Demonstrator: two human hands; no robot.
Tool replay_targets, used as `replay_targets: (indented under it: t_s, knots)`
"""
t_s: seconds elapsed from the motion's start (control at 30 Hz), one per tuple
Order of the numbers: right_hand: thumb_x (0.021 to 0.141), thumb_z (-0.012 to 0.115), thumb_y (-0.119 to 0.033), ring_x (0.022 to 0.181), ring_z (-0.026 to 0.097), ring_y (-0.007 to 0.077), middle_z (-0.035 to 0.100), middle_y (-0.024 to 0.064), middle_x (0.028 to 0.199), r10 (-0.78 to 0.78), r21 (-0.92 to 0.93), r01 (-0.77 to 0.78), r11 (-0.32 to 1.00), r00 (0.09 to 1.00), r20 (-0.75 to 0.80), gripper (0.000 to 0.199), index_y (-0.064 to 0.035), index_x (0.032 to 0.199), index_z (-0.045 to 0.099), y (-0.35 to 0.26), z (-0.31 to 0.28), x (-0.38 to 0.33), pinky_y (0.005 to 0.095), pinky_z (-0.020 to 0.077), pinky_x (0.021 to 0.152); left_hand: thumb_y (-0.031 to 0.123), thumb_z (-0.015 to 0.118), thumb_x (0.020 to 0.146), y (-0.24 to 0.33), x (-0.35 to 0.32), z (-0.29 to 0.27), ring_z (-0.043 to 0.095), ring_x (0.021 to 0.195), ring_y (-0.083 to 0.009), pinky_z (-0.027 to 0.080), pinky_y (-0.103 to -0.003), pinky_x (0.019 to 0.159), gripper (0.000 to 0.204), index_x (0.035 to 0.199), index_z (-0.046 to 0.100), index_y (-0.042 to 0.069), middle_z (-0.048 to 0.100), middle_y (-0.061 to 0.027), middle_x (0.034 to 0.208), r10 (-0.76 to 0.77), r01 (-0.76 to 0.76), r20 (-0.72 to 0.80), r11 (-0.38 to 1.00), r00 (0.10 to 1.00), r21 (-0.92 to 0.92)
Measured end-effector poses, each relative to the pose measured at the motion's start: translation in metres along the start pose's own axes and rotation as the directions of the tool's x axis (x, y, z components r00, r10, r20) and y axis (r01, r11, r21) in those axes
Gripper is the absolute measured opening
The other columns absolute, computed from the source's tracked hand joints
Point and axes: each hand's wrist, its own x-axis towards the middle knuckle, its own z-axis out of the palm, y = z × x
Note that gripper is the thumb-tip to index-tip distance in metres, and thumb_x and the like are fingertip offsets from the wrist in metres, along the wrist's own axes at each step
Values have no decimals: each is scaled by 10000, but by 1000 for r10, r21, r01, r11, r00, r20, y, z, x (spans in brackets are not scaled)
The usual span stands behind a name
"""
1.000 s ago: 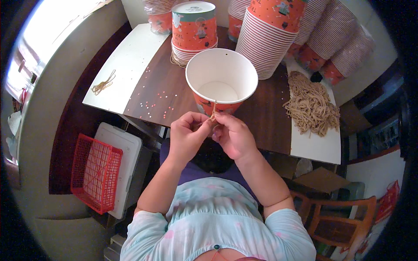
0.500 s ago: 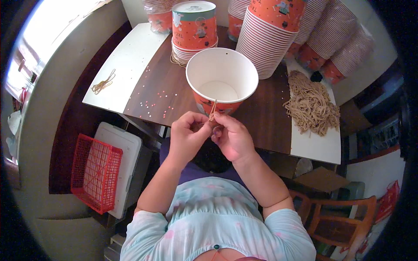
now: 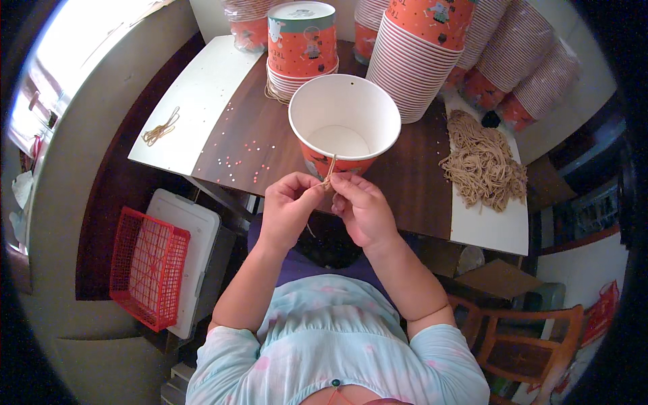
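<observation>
Both my forearms come up from the lower edge and meet at the near edge of the tabletop (image 3: 418, 182), elbows out, wrists bent inward so the two hands face each other. My left hand (image 3: 287, 209) is curled, its fingers (image 3: 312, 194) pinched on a thin tan string (image 3: 330, 170). My right hand (image 3: 364, 209) sits just beside it, fingers (image 3: 341, 185) pinched on the same string from the other side, so both hands are grasping it and neither is released. The fingertips of the two hands are almost touching.

The string runs up from my fingers to the near wall of the paper bucket (image 3: 344, 128), a white-lined tub with an orange outside, standing upright on the dark tabletop right in front of my hands. I cannot tell whether the string passes through the wall or only lies against it.

Compared with half a second ago and a second ago, my hands have barely moved: they stay at the same spot under the bucket's near rim, still pinched together on the string. The bucket stands where it did.

Behind the bucket are stacks of nested buckets (image 3: 422, 61) of the same kind. A heap of tan strings (image 3: 482, 162) lies on the white part of the tabletop to my right, and a few loose strings (image 3: 160, 128) lie well apart to my left. A red basket (image 3: 145, 266) sits on the floor at my left.
</observation>
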Motion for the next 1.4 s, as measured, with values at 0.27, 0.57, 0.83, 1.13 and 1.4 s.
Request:
replay_targets:
  t_s: [0.27,0.57,0.83,1.13,1.4]
  knots:
    - [868,630,-220,600,433,14,593,-58,736,-286,-341,298,892,954,85,133,-92,852,662,2,-4,3,180,325,533,70,628,823,4,0,1,504,625,-22,388,-166,548,89,815,615,-18,588,21,712,52,-50,-30,997,998,59]
    - [882,590,-266,632,483,49,590,-86,762,198,175,-237,956,957,214,111,-165,894,636,2,-8,6,205,327,532,76,635,835,-2,2,4,565,630,-50,457,-189,566,111,827,609,-32,621,-15,715,30,-27,-31,997,999,65]
    - [882,590,-264,620,462,48,585,-82,770,197,200,-225,954,969,151,112,-168,916,636,4,-3,6,202,321,514,81,678,803,0,0,3,550,608,-43,450,-191,549,139,821,597,-30,610,-19,713,199,-156,-57,890,978,428]
    - [870,613,-244,570,400,24,572,-88,706,-25,-3,25,1000,1000,-1,143,-116,870,678,2,1,3,183,296,510,21,697,717,5,-2,9,549,662,-63,432,-205,539,164,852,602,8,570,-50,870,434,-341,-69,788,898,513]
    - [886,601,-224,656,461,16,617,-54,792,-104,-58,105,993,994,35,166,-77,902,677,4,-1,2,178,352,586,48,718,680,2,-2,10,588,718,-191,466,-278,578,203,862,633,74,566,-88,911,648,-518,89,510,756,687]
